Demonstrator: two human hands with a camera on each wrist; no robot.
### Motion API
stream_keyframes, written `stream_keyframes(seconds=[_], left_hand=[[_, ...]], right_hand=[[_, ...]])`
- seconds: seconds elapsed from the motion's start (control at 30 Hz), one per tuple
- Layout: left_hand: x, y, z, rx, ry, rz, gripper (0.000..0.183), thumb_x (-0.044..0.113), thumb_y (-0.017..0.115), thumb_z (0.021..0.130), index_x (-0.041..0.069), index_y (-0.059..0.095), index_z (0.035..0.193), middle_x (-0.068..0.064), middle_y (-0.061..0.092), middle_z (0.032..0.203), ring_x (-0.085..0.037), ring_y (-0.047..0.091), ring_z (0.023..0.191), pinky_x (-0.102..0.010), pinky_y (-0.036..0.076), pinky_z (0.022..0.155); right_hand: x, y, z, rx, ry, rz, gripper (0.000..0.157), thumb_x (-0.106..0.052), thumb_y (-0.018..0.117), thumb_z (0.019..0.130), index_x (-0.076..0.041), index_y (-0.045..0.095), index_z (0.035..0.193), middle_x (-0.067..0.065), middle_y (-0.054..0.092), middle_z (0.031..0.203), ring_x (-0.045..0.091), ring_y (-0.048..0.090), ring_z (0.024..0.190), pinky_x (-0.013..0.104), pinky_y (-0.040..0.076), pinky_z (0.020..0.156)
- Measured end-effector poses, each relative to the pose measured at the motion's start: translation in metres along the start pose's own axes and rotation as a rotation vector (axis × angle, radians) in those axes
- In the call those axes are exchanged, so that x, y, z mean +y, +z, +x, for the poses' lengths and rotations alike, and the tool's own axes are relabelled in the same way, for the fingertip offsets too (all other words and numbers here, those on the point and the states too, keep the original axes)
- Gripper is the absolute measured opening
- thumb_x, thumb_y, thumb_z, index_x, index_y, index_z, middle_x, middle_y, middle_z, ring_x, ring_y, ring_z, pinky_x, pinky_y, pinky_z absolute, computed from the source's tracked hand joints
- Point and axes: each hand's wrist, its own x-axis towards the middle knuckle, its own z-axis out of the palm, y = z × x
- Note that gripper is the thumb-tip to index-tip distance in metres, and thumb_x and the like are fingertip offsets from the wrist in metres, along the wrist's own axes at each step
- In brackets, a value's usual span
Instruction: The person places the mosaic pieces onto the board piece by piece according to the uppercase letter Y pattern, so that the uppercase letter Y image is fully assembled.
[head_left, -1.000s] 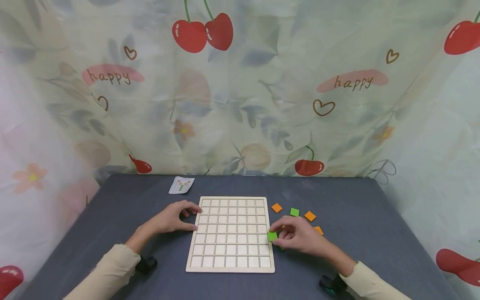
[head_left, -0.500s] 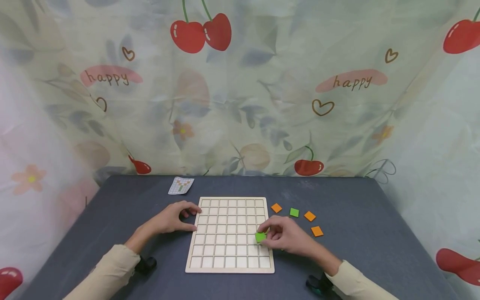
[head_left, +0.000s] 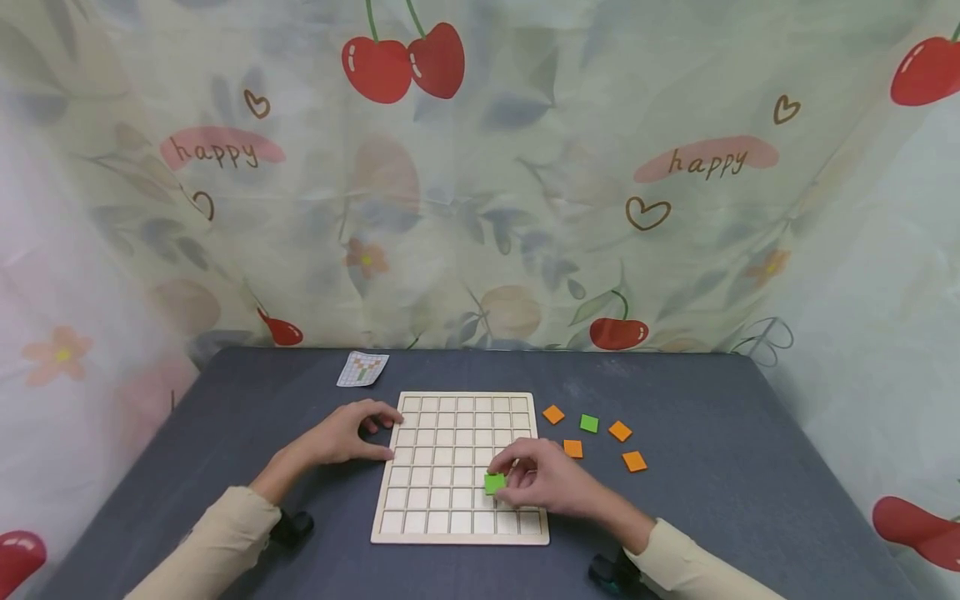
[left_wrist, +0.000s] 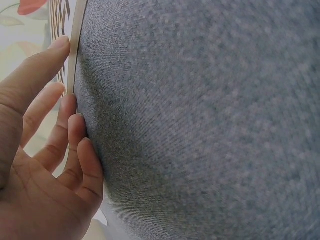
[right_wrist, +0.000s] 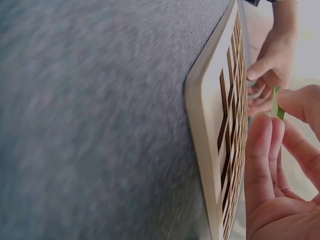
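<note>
A wooden grid board (head_left: 442, 479) with square cells lies on the dark table. My left hand (head_left: 348, 435) rests at its left edge, thumb and fingertips touching the frame; in the left wrist view the fingers (left_wrist: 60, 47) are relaxed along that edge. My right hand (head_left: 547, 479) pinches a green square tile (head_left: 494, 483) between thumb and fingers, over the lower right part of the board. The right wrist view shows the green tile (right_wrist: 278, 104) held on edge above the cells. Part of the board is hidden under the right hand.
Right of the board lie loose orange tiles, one orange tile (head_left: 573, 449) close to the board's edge, and a green tile (head_left: 589, 423). A small paper card (head_left: 363, 369) printed with a coloured grid pattern lies at the back left. A patterned curtain (head_left: 480, 183) stands behind the table.
My right hand has moved left with the green tile, from the board's right edge to over its cells. An orange tile it covered now shows. The left hand has stayed put.
</note>
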Motion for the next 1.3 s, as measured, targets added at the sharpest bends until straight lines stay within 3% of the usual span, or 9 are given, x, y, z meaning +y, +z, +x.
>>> stream_keyframes(seconds=[0.27,0.6,1.07,1.3], left_hand=[[0.0,0.0,0.0,0.001,0.001,0.006,0.049,0.025,0.085,0.086,0.006,0.067,0.127,-0.004,0.063,0.112,-0.022,0.06,0.098,-0.045,0.048,0.088],[-0.002,0.0,0.0,0.0,0.003,0.001,0.049,0.026,0.085,0.086,0.006,0.067,0.127,-0.004,0.063,0.112,-0.022,0.06,0.098,-0.045,0.048,0.089],[-0.002,0.0,0.002,0.001,0.018,0.011,0.049,0.026,0.084,0.087,0.006,0.067,0.127,-0.004,0.063,0.112,-0.021,0.06,0.098,-0.044,0.048,0.088],[-0.001,0.0,0.001,0.005,0.026,0.008,0.048,0.025,0.085,0.087,0.005,0.067,0.126,-0.005,0.063,0.111,-0.022,0.06,0.096,-0.045,0.049,0.087]], right_hand=[[-0.005,0.009,0.008,0.015,0.0,-0.014,0.024,-0.008,0.084,0.084,-0.008,0.076,0.106,0.0,0.069,0.089,0.011,0.064,0.071,0.027,0.053,0.067],[-0.014,0.021,0.017,-0.016,0.099,-0.041,0.02,-0.011,0.085,0.083,-0.008,0.078,0.101,0.0,0.071,0.09,0.01,0.065,0.069,0.027,0.053,0.068],[-0.014,0.028,0.024,-0.033,0.116,-0.12,0.016,-0.012,0.085,0.083,-0.012,0.077,0.097,-0.008,0.069,0.083,0.007,0.063,0.064,0.026,0.051,0.065],[-0.015,0.032,0.026,-0.031,0.111,-0.13,0.017,-0.011,0.086,0.081,-0.011,0.076,0.095,-0.002,0.07,0.085,0.007,0.062,0.065,0.025,0.05,0.064]])
